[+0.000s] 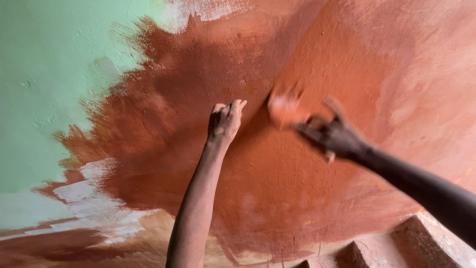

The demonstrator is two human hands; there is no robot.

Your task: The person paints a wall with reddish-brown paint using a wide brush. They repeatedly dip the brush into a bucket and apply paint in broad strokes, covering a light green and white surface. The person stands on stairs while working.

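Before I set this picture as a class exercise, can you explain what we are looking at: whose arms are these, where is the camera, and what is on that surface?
There is one picture, taken by a camera worn on a person's head, so both bare arms are that person's own. They reach toward a wall that is pale green at the left, with whitish patches. A wide coat of reddish-brown mud-like plaster covers the middle and right. The left hand is closed in a loose fist resting against the wet coat. The right hand is blurred with motion; beside its fingers is a blurred reddish lump, probably the same material. Stepped ledges show at lower right.
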